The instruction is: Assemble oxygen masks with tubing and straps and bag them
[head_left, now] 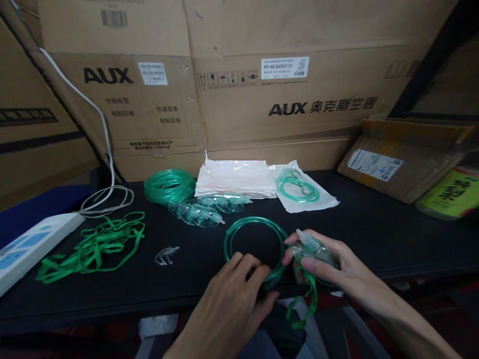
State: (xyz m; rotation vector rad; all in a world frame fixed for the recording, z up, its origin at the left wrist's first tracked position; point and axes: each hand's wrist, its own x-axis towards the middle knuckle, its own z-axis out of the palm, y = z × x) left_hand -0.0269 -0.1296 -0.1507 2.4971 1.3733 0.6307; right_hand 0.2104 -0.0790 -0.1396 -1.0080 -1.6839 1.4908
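Observation:
My right hand (329,259) is closed round a clear oxygen mask (314,247) with a whitish connector at its top. From the mask a green elastic strap (310,301) hangs over the table's front edge. Beside it lies a coil of green tubing (229,239), and my left hand (243,291) grips the near side of that coil with bent fingers. The fingertips are partly hidden. Behind the coil, several clear masks (198,213) rest on the black table (187,284). Small clear elbow-shaped pieces (166,255) lie to the left of my left hand.
Green straps (97,244) lie in a tangle at left, near a white power strip (45,244). At the back are a large tubing coil (170,185), stacked white bags (235,177) and a bag with tubing (303,192). Cardboard boxes (232,119) stand behind, another box (396,159) at right.

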